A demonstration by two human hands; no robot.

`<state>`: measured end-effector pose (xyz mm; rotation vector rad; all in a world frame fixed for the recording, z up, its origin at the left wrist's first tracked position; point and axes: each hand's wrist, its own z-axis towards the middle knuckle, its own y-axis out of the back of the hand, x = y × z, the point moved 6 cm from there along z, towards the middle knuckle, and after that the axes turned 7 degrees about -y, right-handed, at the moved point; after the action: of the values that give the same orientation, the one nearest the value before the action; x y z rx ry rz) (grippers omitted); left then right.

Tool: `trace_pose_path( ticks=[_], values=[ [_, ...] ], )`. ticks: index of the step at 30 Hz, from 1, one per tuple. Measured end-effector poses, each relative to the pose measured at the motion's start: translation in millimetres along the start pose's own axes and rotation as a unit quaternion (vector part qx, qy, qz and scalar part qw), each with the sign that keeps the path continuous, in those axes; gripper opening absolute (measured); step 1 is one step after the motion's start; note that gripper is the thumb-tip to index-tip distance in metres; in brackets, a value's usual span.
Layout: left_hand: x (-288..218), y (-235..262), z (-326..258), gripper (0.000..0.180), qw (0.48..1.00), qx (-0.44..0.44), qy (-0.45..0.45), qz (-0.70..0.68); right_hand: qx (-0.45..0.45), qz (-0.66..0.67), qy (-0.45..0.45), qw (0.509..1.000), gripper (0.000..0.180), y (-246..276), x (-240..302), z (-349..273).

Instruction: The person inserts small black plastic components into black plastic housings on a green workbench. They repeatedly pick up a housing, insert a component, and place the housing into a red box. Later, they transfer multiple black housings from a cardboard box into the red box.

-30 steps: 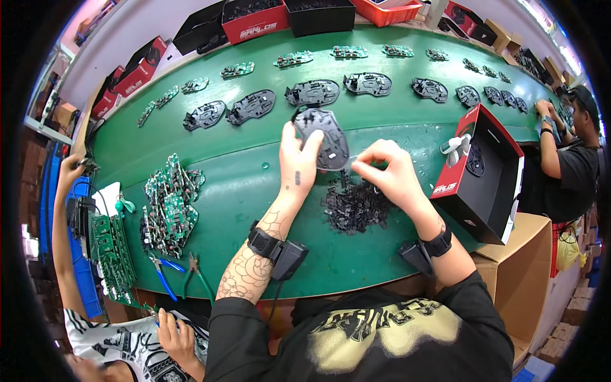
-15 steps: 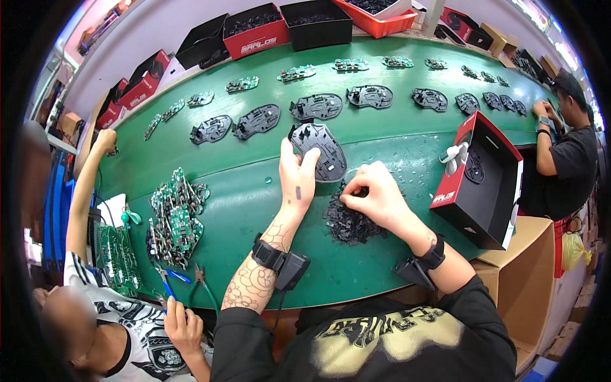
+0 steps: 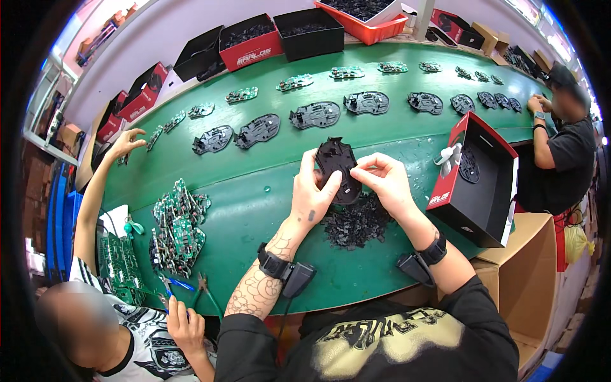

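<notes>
My left hand (image 3: 310, 196) holds a black plastic mouse bottom shell (image 3: 336, 160), tilted up, thumb across its inner face. My right hand (image 3: 389, 186) is at the shell's right edge, thumb and forefinger pinched together. Whatever sits between those fingertips is too small to make out. Just below the shell lies a heap of small black plastic parts (image 3: 358, 224) on the green table. Beyond my hands, several similar shells (image 3: 315, 115) lie in a row, with green circuit boards (image 3: 294, 83) in another row behind them.
Right of my hands stands a red-and-black box (image 3: 480, 191) holding a shell. To the left are a pile of circuit boards (image 3: 181, 226) and green-handled cutters (image 3: 203, 293). A co-worker's arm (image 3: 95, 184) reaches over the left side; another person (image 3: 563, 140) works at far right.
My right hand has gone up from the heap to the shell's edge. My left hand has shifted right and lower, turning the shell. The left co-worker's far hand has opened slightly.
</notes>
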<state>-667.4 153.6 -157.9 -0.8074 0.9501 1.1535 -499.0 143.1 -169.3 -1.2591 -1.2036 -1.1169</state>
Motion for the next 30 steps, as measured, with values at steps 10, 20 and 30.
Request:
trace_pose_path(
  ticks=[10,20,30],
  values=[
    [-48.8,4.4,9.9,0.052,0.953,-0.001,-0.122,0.276,0.028,0.072,-0.018,0.997,0.030,-3.9,14.7,-6.3],
    [-71.9,79.1,51.5,0.038,0.883,-0.021,-0.144,0.446,-0.023,-0.076,0.109,0.991,0.033,-7.1,32.9,-12.3],
    [-7.4,405.3,89.1,0.041,0.695,-0.284,0.142,0.645,-0.037,-0.375,0.284,0.882,0.013,-5.9,40.2,-18.0]
  ],
)
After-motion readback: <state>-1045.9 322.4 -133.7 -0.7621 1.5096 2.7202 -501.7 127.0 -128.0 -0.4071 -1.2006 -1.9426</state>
